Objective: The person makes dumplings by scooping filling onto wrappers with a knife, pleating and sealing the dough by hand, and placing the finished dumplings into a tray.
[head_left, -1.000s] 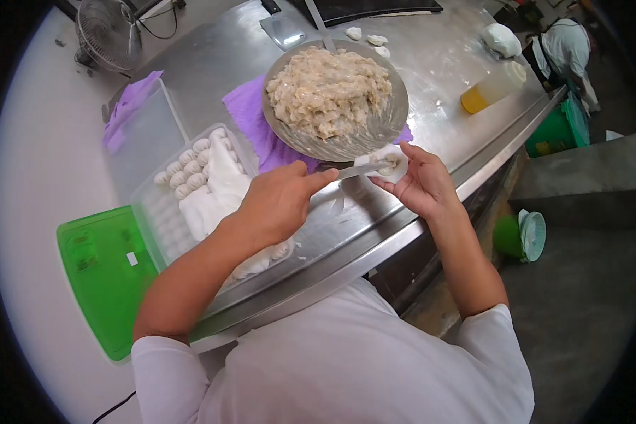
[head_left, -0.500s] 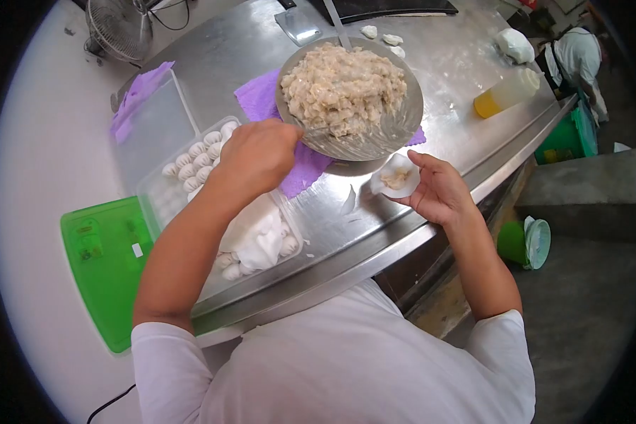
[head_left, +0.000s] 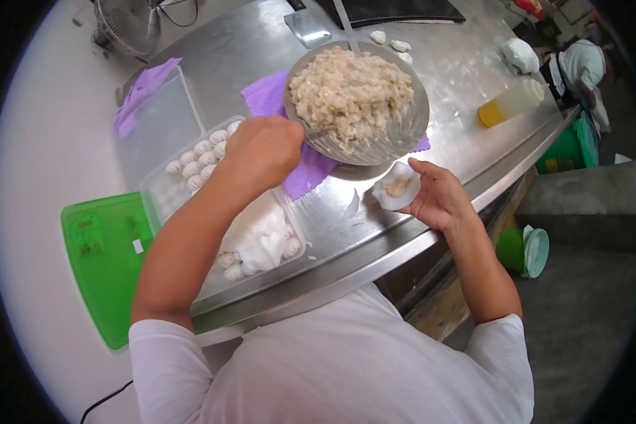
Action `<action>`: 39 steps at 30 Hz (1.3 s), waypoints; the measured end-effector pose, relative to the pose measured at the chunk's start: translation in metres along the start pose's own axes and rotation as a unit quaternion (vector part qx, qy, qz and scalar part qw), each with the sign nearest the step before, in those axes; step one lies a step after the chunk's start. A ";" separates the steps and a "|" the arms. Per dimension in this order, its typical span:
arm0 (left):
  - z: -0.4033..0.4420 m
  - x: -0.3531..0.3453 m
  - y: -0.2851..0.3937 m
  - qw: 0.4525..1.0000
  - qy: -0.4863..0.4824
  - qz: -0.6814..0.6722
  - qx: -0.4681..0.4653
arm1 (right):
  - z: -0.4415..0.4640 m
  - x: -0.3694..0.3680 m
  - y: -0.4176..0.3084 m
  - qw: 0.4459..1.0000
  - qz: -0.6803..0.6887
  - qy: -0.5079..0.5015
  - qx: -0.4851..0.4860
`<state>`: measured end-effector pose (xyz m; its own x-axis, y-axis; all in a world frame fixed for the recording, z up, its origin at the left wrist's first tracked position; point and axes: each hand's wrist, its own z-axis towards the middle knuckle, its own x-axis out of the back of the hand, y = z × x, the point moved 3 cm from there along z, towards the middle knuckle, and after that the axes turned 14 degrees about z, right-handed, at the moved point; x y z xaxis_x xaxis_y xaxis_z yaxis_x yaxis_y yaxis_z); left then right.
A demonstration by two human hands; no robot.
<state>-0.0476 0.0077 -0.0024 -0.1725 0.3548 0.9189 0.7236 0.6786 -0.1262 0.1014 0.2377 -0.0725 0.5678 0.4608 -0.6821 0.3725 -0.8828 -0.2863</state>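
My left hand (head_left: 265, 152) is closed in a fist at the left rim of a wide metal bowl (head_left: 418, 134); whatever its fingers hold is hidden. Pale, lumpy filling (head_left: 353, 92) is heaped in that bowl, and a flat metal handle (head_left: 346, 27) stands at its far side. To the bowl's lower right, my right hand (head_left: 438, 196) holds a thin white dumpling wrapper (head_left: 385, 198), cupped, with a little filling (head_left: 397, 186) in its middle. Beneath my left forearm lies a clear plastic box (head_left: 300, 247) with rows of pleated dumplings (head_left: 203, 148) and a white cloth (head_left: 261, 244).
Purple cloth (head_left: 307, 173) lies under the bowl on the steel table (head_left: 226, 42). Dough pieces (head_left: 401, 45) and an oil bottle (head_left: 509, 104) are beyond. A green lid (head_left: 106, 268) is at left, a fan (head_left: 128, 27) behind. Another person (head_left: 579, 67) bends at far right.
The view has shifted slightly. My right hand still holds the filled wrapper, now tilted a little differently. My left hand stays closed by the bowl's rim.
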 end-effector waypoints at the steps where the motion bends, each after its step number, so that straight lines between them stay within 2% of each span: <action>1: 0.001 -0.002 -0.001 1.000 -0.016 0.014 0.006 | 0.000 -0.001 0.000 1.000 -0.002 -0.002 -0.001; 4: -0.007 -0.002 0.000 0.999 0.012 -0.003 -0.043 | 0.001 0.000 0.002 1.000 0.003 0.004 -0.002; 8: -0.009 -0.002 -0.002 0.998 0.026 -0.036 -0.036 | 0.005 0.003 0.002 1.000 0.008 -0.017 -0.005; 11: -0.006 -0.010 0.000 0.995 0.028 -0.075 -0.067 | 0.003 -0.001 0.001 1.000 0.015 -0.013 0.000; 13: -0.011 -0.002 0.004 0.964 -0.019 -0.233 -0.127 | 0.001 -0.005 0.003 1.000 0.016 -0.004 0.002; 14: -0.012 -0.008 0.009 0.963 -0.017 -0.234 -0.130 | 0.001 -0.007 0.002 0.999 0.033 -0.009 0.006; 16: -0.025 -0.025 0.026 0.917 0.007 -0.369 -0.151 | -0.004 -0.010 0.001 0.998 0.053 -0.011 0.015; 17: -0.035 -0.030 0.034 0.916 0.006 -0.369 -0.155 | -0.008 -0.015 0.000 0.997 0.068 -0.022 0.043; 19: -0.050 -0.024 0.044 0.946 0.172 -0.241 -0.133 | -0.011 -0.015 -0.003 0.994 0.080 -0.032 0.069; 22: -0.063 0.003 0.029 0.962 0.141 -0.205 -0.117 | -0.011 -0.010 -0.001 0.993 0.082 -0.061 0.058; 23: -0.064 0.009 0.025 0.969 0.127 -0.183 -0.105 | -0.012 -0.011 0.000 0.996 0.045 -0.058 0.048; 24: -0.063 0.014 0.027 0.958 0.190 -0.181 -0.120 | -0.013 -0.015 0.002 0.998 0.003 -0.058 0.035; 28: -0.060 0.015 0.035 0.959 0.180 -0.149 -0.158 | -0.018 -0.024 0.004 0.996 -0.013 -0.070 0.049; 31: -0.066 0.025 0.031 0.974 0.147 -0.129 -0.113 | -0.019 -0.020 0.004 0.995 -0.004 -0.059 0.078; 33: -0.068 0.028 0.040 0.963 0.204 -0.100 -0.144 | -0.014 -0.017 0.004 0.992 -0.007 -0.125 0.006; 36: -0.072 0.034 0.042 0.970 0.183 -0.086 -0.136 | -0.016 -0.022 0.005 0.995 -0.019 -0.092 0.036; 37: -0.075 0.036 0.039 0.970 0.182 -0.085 -0.140 | -0.017 -0.024 0.006 0.995 -0.016 -0.090 0.038; 39: -0.084 0.033 0.021 0.965 0.162 -0.176 -0.103 | -0.021 -0.027 0.004 0.993 0.007 -0.093 0.067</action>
<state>0.0183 -0.0205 0.0567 -0.2377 -0.1175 0.9642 0.7814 0.5665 0.2617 0.1030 0.2240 -0.0413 0.4214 0.4350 -0.7957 0.2580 -0.8987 -0.3546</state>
